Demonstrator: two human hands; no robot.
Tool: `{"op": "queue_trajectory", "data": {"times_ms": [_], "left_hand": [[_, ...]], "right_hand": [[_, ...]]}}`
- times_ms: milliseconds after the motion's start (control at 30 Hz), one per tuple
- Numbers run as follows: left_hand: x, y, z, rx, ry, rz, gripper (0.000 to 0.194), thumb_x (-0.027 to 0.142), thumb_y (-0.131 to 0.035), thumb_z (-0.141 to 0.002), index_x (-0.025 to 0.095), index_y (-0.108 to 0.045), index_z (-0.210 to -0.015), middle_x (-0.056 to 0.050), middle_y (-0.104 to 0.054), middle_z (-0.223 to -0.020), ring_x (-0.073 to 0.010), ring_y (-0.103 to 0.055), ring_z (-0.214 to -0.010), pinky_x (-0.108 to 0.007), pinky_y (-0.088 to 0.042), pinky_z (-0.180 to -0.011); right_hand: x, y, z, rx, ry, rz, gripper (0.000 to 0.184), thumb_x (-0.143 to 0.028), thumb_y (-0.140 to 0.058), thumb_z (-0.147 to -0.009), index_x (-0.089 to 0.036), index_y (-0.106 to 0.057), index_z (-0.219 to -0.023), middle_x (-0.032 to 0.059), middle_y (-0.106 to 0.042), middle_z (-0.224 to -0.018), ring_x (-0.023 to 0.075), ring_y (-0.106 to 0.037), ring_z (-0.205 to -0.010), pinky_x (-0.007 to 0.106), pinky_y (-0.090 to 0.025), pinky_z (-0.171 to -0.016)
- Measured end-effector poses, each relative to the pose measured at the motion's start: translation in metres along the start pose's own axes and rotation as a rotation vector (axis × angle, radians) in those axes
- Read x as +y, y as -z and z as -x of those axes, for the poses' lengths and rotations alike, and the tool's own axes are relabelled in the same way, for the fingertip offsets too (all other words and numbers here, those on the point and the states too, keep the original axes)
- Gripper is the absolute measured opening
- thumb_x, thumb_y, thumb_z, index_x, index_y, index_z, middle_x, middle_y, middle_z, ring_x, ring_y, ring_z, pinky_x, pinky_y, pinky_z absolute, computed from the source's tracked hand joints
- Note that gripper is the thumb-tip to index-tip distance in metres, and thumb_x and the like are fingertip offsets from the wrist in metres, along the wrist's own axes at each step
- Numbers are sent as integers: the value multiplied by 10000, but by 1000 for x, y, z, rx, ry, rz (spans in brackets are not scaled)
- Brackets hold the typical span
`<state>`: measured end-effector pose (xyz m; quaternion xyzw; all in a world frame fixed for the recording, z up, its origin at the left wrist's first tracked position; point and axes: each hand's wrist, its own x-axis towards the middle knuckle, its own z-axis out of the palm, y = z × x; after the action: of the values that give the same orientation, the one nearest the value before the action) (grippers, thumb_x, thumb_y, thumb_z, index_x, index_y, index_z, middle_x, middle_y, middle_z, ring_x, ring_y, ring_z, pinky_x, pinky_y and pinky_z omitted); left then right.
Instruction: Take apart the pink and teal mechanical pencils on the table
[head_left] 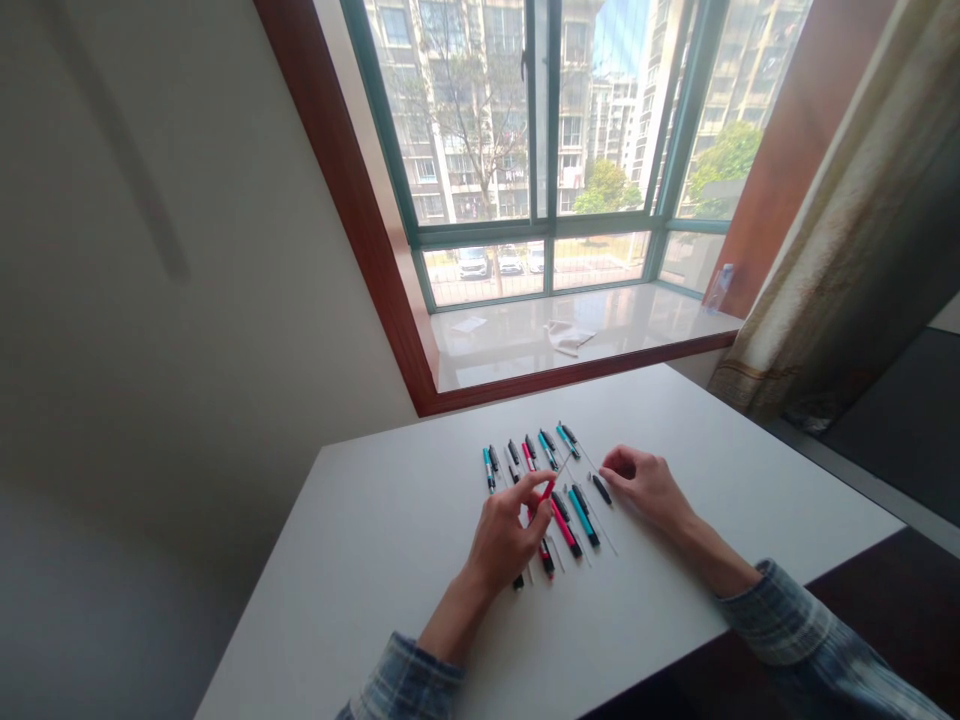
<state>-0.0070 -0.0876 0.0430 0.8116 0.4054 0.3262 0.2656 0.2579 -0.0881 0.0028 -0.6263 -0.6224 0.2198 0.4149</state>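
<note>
My left hand (510, 525) pinches a red pen barrel (548, 489) above the table. A thin pale rod like a refill points up and right from the barrel's end. My right hand (643, 485) rests at the right of the pen parts, its thumb and fingertips together at the end of a thin rod; whether they grip it I cannot tell. Just below those fingertips lies a black pen part (601, 489). Two rows of pen parts lie between and around my hands, including a turquoise barrel (583, 515) and a red barrel (565, 528). My left hand hides some of them.
The white table (375, 560) meets a window sill (502, 350) with crumpled paper (570, 336) and a clear bottle (720, 288) on it. A curtain (817, 210) hangs at the right. The table's front edge runs below my right forearm.
</note>
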Motion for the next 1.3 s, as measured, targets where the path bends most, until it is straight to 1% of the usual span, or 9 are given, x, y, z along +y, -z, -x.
{"op": "queue_trajectory", "data": {"times_ms": [100, 267, 467, 567, 733, 900, 1067, 1300], "left_hand": [[0, 0, -1, -1, 6, 0, 361, 245, -542, -944, 272, -655, -1286, 38, -698, -738, -111, -514, -573, -234, -453, -686], [0, -2, -2, 2, 11, 18, 346, 244, -538, -942, 268, -662, -1264, 42, -680, -716, -117, -521, -588, -220, -436, -637], [1, -2, -3, 2, 15, 21, 347, 250, -540, -940, 260, -658, -1266, 48, -671, -709, -107, -454, -535, -220, -423, -618], [1, -2, -3, 5, 10, 24, 344, 239, -540, -939, 262, -660, -1260, 47, -672, -710, -111, -476, -559, -218, -422, -624], [1, -3, -2, 9, 13, 26, 336, 255, -548, -935, 259, -671, -1248, 40, -674, -706, -120, -529, -598, -219, -436, -640], [1, -3, -2, 8, 18, 13, 346, 265, -550, -935, 261, -671, -1259, 37, -680, -712, -121, -540, -599, -218, -447, -643], [2, -3, -3, 24, 5, 11, 342, 252, -562, -924, 269, -684, -1243, 49, -677, -691, -114, -505, -553, -213, -441, -627], [2, -4, -3, 14, 11, 7, 347, 245, -547, -934, 272, -663, -1261, 54, -666, -707, -108, -454, -534, -220, -413, -623]], "right_hand": [[0, 1, -1, -16, 6, 10, 215, -396, -637, -860, -208, -740, -847, 34, -766, -782, 207, -695, -713, 312, -509, -695], [-1, 2, -1, -17, 1, 19, 286, -440, -593, -879, -204, -752, -848, 48, -767, -776, 220, -687, -715, 325, -504, -701], [-3, 4, 1, -13, 11, 21, 305, -443, -561, -902, -202, -743, -861, 44, -757, -774, 217, -675, -713, 318, -488, -696], [-3, 4, 1, -1, 14, 16, 319, -455, -551, -913, -201, -738, -869, 41, -751, -772, 208, -659, -694, 313, -483, -683], [-1, 4, 1, -19, 13, -53, 324, -458, -540, -923, -205, -741, -950, 52, -771, -860, 206, -666, -705, 318, -505, -712], [-3, 4, 2, -27, 12, -17, 350, -483, -540, -918, -203, -750, -923, 50, -759, -810, 202, -647, -668, 309, -489, -667], [-3, 4, 3, -24, 11, -25, 345, -485, -532, -924, -215, -747, -927, 30, -746, -809, 171, -596, -594, 292, -463, -616], [-4, 5, 3, -28, 32, 13, 331, -467, -533, -928, -222, -755, -924, 18, -735, -780, 174, -594, -604, 289, -441, -623]]}}
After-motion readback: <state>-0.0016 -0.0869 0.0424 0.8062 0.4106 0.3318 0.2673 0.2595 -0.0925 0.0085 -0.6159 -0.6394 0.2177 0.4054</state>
